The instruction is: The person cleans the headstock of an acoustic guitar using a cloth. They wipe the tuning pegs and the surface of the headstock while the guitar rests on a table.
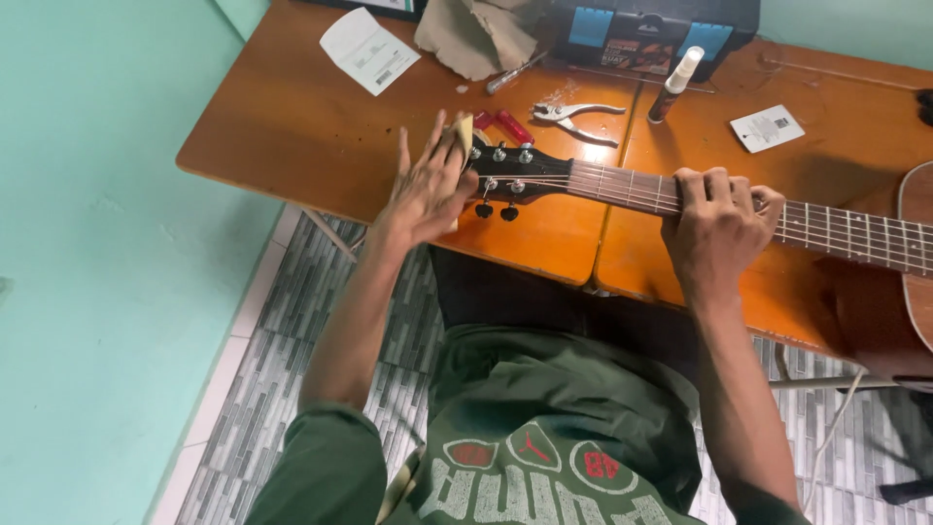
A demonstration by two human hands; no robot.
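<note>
Both my hands on the guitar, which lies across the orange desk (321, 126).

My left hand (428, 190) presses a small yellowish cloth (465, 131) against the end of the guitar headstock (510, 175), fingers spread flat, not closed around anything. My right hand (717, 228) is wrapped over the guitar neck (632, 187), fingers curled shut on it over the strings. Beyond the headstock I see red-handled pliers (505, 124), silver pliers (575, 117), a small spray bottle (675, 83), and a black-and-blue toolbox (646, 34) at the far edge.
</note>
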